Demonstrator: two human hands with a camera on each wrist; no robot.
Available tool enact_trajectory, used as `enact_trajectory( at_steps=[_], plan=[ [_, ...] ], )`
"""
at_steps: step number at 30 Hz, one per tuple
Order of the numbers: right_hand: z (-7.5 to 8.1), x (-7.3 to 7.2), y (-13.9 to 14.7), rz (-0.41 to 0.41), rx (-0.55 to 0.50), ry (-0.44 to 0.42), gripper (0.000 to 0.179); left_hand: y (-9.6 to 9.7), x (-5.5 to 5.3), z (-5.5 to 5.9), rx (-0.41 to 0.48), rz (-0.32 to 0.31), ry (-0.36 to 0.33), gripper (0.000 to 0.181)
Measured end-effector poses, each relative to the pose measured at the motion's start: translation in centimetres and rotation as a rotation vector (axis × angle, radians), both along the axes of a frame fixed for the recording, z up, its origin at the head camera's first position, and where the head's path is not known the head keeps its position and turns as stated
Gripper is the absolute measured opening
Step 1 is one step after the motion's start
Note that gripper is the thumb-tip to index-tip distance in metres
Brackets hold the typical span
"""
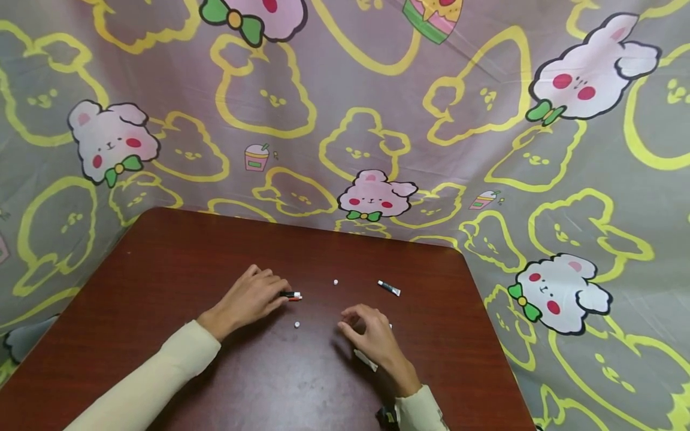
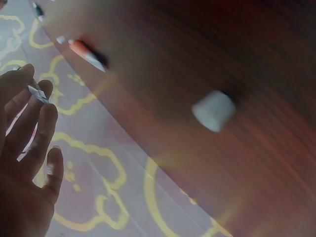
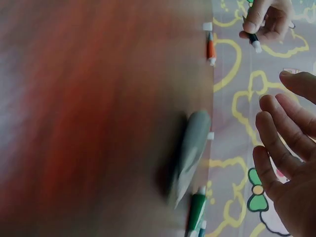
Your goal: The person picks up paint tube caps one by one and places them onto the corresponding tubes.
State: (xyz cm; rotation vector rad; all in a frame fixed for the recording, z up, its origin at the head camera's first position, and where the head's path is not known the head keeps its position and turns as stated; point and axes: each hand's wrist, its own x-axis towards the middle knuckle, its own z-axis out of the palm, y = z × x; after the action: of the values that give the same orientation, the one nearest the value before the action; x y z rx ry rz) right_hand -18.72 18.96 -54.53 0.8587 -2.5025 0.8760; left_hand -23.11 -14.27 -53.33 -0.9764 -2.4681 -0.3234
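In the head view you look partway through: your left hand [image 1: 245, 302] has the black tube [image 1: 288, 294] on the far half of the table [image 1: 188, 257], a bit left of middle. Its long axis runs roughly left-right, white end aimed right, with the orange tube [image 1: 294, 299] showing just beside it. As for what's left, the far white cap [image 1: 335, 282] and near white cap [image 1: 297, 325] sit loose, the teal tube [image 1: 390, 288] lies far right, and the grey tube [image 1: 366, 360] is under your right hand [image 1: 377, 341], unheld.

Left wrist: your thumb and fingertips pinch something silvery, probably the black tube's tail. The orange one lies on the table.

Right wrist: best look at that pinch. The black tube slants here, white end poking out toward your right hand, whose fingers are loosely spread and holding nothing. The green tube [image 3: 197, 212] lies unheld too. Can't tell which tubes those loose caps fit.
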Motion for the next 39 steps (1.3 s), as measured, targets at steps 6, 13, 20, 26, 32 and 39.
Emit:
enact_trajectory(
  at_steps=[6, 13, 20, 26, 32, 39],
  plan=[
    [-0.8, 0.5, 1.3, -0.028, 0.027, 0.009, 0.018, -1.6, -0.3, -0.3, -0.037, 0.089, -0.077, 0.022],
    [-0.9, 1.0, 2.1, -0.034, 0.050, -0.009, 0.018, -3.3, -0.8, -1.2, -0.075, 0.175, -0.114, 0.020],
    [-0.9, 1.9, 2.9, -0.035, 0.104, -0.049, 0.022, -4.6, -0.8, -1.4, -0.101, 0.242, -0.203, 0.017],
    [-1.0, 2.3, 3.5, -0.017, 0.136, -0.026, 0.022, -5.3, -0.8, -1.6, -0.089, 0.255, -0.256, 0.017],
    [-1.1, 2.6, 4.2, 0.008, 0.136, -0.073, 0.022, -5.9, -0.8, -1.1, -0.099, 0.262, -0.291, 0.017],
    [-1.3, 3.0, 4.9, -0.011, 0.169, -0.081, 0.021, -6.5, -0.2, -0.7, -0.035, 0.271, -0.281, 0.017]
  ],
)
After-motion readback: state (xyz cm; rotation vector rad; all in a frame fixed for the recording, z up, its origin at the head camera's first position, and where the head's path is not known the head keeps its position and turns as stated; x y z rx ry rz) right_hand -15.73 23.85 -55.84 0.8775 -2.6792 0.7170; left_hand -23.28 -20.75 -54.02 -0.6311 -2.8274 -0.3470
